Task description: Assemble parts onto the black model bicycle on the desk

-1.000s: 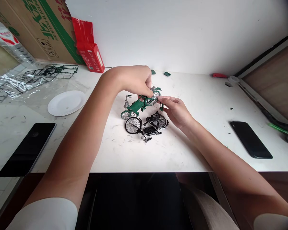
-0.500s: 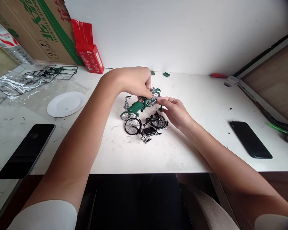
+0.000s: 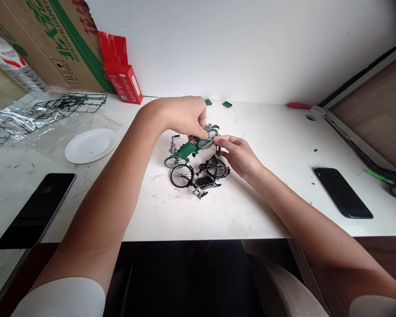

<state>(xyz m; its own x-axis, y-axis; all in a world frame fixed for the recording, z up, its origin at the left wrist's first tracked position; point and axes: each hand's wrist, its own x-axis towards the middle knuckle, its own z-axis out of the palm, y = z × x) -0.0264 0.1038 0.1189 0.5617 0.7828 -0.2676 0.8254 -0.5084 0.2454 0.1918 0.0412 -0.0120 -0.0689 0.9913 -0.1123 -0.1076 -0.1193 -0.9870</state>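
Near the middle of the worktop [image 3: 171, 215], seen from the head camera, the green bike [image 3: 187, 150] is between both hands, its handlebar to the left. The left hand [image 3: 186, 115] bends over it from behind, its grip closed on the frame by the rear wheel and hiding part of it. The right hand [image 3: 239, 152] has its thumb and forefinger nearly together on that wheel; a small green part [image 3: 218, 150] shows below them, and I cannot tell whether it is held too.

Just in front, the black bike [image 3: 206, 180] lies on its side, crowding the green one. Two green pieces [image 3: 227, 104] lie near the wall.

To the left are a plate [image 3: 81, 145], a phone [image 3: 36, 211], clear plastic [image 3: 16, 123] and dark sprues [image 3: 81, 100], with a bottle [image 3: 9, 57], a carton [image 3: 66, 53] and a red box [image 3: 130, 86] behind. Another phone [image 3: 345, 193] lies well apart, beyond the right forearm; a red object [image 3: 298, 105] sits at the back.
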